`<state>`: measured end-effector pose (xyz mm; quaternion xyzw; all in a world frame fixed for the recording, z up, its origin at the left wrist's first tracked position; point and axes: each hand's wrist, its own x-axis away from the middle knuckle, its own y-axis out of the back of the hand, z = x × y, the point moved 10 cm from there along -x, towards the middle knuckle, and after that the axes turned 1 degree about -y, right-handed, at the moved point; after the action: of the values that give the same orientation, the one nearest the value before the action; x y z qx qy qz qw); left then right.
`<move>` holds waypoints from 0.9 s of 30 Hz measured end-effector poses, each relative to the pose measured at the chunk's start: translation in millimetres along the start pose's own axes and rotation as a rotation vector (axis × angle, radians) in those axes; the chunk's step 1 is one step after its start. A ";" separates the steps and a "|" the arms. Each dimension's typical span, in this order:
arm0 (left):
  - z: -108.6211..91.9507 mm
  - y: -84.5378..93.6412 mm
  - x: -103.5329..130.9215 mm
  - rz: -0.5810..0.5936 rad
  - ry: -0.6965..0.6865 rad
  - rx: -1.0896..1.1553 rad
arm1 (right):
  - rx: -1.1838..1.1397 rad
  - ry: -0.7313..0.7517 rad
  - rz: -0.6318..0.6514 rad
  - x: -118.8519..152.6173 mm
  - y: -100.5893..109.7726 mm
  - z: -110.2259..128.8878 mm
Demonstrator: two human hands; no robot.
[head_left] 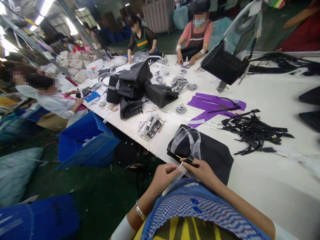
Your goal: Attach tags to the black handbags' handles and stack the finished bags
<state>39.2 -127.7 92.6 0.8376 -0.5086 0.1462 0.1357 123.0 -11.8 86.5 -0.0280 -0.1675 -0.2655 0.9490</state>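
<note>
A black handbag [212,150] lies on the table edge right in front of me, its handles [186,138] wrapped in clear plastic. My left hand [163,176] pinches a whitish translucent strip [175,178] between thumb and fingers. Close beside it, my right hand [203,171] grips a short black strap [189,158] at the bag's near edge, where a small gold-coloured metal piece shows. The strip runs from the strap area down toward my apron [172,203]. My fingertips cover the spot where strip and strap meet, so I cannot tell whether they are joined.
Black bags [135,83] are piled farther up the white table [270,180]. Black straps [255,131], purple strips [205,103] and a small box [154,128] lie nearer. Another bag [225,63] hangs at upper right. A blue bin [85,143] stands left; several co-workers sit around.
</note>
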 end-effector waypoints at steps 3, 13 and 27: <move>4.0 1.1 0.1 -0.027 0.005 0.018 | -0.045 -0.007 0.016 -2.8 -2.3 -5.7; 31.0 5.8 8.2 -0.064 0.127 0.036 | -0.688 -0.424 0.031 2.5 -26.3 -71.5; 65.0 38.2 20.5 -0.022 0.140 0.031 | -0.422 -0.323 -0.110 -3.8 -50.4 -74.3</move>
<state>21.1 -185.8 43.6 0.8329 -0.4861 0.2107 0.1598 116.6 -63.8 13.4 -0.2579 -0.2588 -0.3379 0.8674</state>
